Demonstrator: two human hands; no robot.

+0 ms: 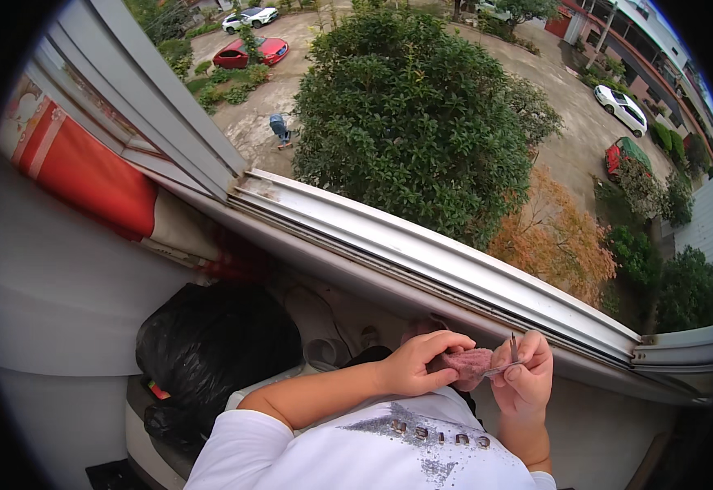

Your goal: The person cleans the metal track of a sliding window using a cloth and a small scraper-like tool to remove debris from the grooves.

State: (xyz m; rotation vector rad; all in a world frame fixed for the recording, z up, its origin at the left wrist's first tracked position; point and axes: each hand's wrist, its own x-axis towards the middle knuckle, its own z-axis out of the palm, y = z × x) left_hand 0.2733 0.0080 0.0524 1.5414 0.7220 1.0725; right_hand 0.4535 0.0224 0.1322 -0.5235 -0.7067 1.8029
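Observation:
My left hand is closed around a crumpled pink terry cloth, its thumb and fingers pressing the fabric. Between the thumb and fingertips of my right hand is a small thin flat piece, with narrow dark prongs standing up by the fingers. I cannot tell exactly what this piece is. It touches or nearly touches the right end of the cloth. Both hands are in front of my white shirt, just inside the white sliding-window track.
A full black plastic bag rests on a grey-topped surface at my left. Red fabric hangs by the window frame. Beyond the open window, well below, are a leafy tree and a parked red car.

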